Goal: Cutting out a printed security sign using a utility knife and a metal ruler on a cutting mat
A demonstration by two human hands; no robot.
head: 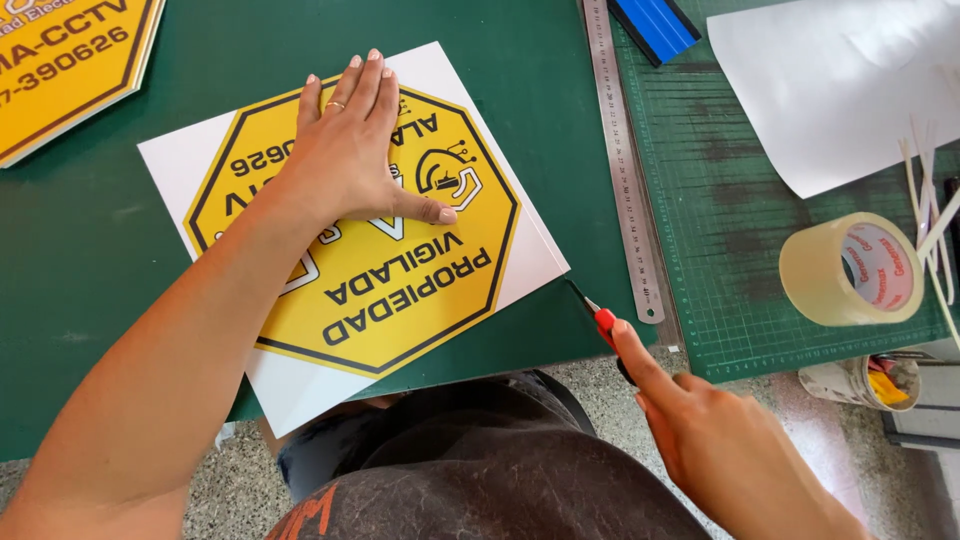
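A white board with a yellow octagonal sign (400,270) printed on it lies on the green table (90,230), turned at an angle, its near corner past the table's front edge. My left hand (350,150) presses flat on the middle of the sign, fingers spread, a ring on one finger. My right hand (720,450) holds a red utility knife (597,318) just off the board's right corner, forefinger along its back. The blade tip points toward the board's edge.
A long steel ruler (622,150) lies along the left side of a green cutting mat (740,220). A roll of clear tape (852,270), a white sheet (830,80), a blue squeegee (655,25) and a second yellow sign (60,60) lie around.
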